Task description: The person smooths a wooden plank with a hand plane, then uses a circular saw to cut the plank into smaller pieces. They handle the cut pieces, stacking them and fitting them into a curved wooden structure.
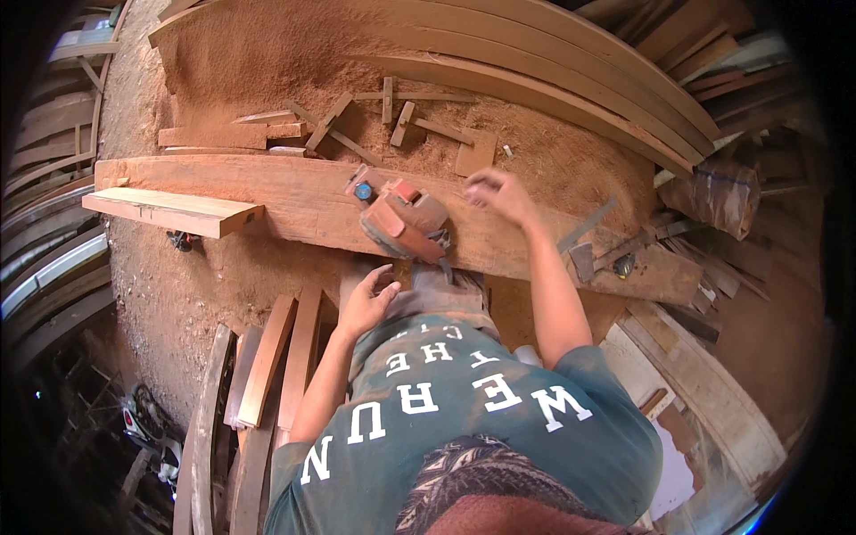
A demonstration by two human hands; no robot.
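A red electric hand planer [406, 218] with a blue knob rests on a long, thick wooden plank [303, 201] in front of me. My left hand [367, 301] hovers just below the planer, close to my lap. Its fingers are loosely bent and apart, and nothing shows in them. Over the plank, to the right of the planer, is my right hand [504, 198]. Motion smears its fingertips, so whether they hold anything small is unclear. Near that hand, a small flat wood piece [476, 152] lies on the sawdust.
A pale beam [169, 209] lies across the plank's left end. Wooden T-shaped tools [330, 120] lie beyond it. At right are a flat metal strip [588, 223], a hatchet-like blade [581, 263] and a tape measure [623, 265]. Long boards [553, 53] line the back; more timber [267, 361] leans at left.
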